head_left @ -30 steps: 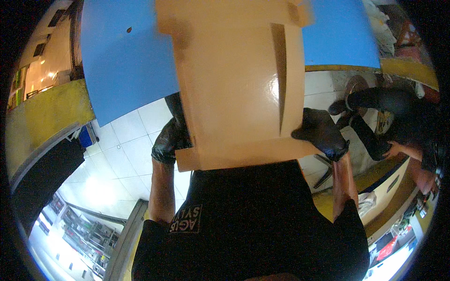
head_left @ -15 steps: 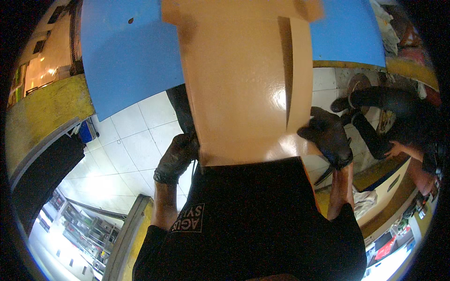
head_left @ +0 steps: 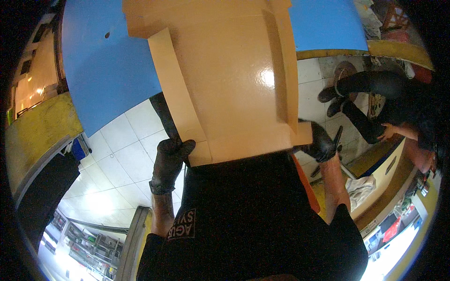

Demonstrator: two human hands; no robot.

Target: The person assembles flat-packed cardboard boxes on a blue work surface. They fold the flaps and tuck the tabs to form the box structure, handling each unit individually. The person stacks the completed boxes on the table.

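Observation:
A glossy brown flat cardboard box blank spans from the blue surface to the front of my black clothing. Its left side flap and right side flap are folded up. In a black glove, my left hand is closed at the near left corner, its thumb by the edge. My right hand, also gloved in black, grips the near right corner. A small tab covers part of its fingers.
Under the blank lies a blue tabletop with yellow edging. White floor tiles show below. At the right another person sits in dark clothes, legs stretched towards me, beside a cream panel with a handle slot. Shelving stands at the lower left.
The left side flap now stands folded up where it lay flat or hidden before. Blank and tabletop sit further left in view. My right hand has moved lower, behind the corner tab.

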